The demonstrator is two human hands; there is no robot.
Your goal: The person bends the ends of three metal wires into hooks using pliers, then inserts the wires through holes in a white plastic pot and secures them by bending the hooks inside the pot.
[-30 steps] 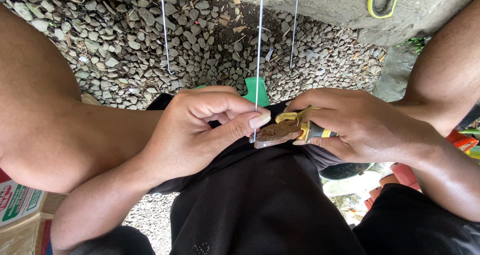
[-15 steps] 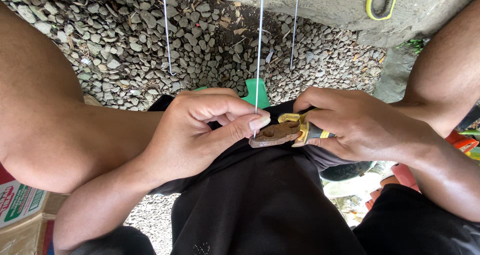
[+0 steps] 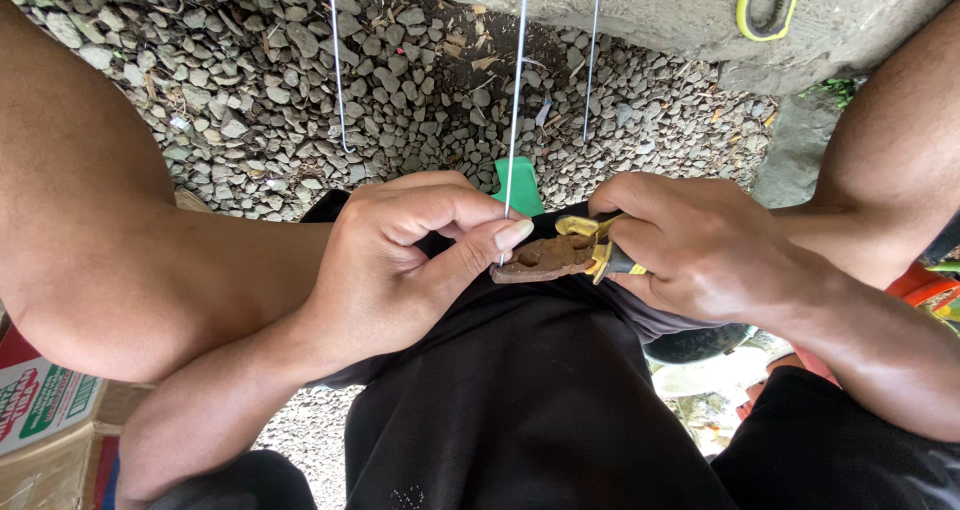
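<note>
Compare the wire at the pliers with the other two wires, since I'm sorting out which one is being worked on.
The middle wire runs down to the rusty pliers, its lower end pinched by the left hand; the left wire and right wire hang free over the gravel, untouched. The middle wire reaches lower in view. The right hand holds the pliers. All three are thin, straight, grey metal.

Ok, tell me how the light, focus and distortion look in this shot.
Head view: soft, even daylight, no hard shadows; the left hand, right hand and rusty pliers are sharp; the thin wire reads clearly against the gravel; the wide lens bulges the knees at the edges; the bright patch at lower right is washed out.
</note>
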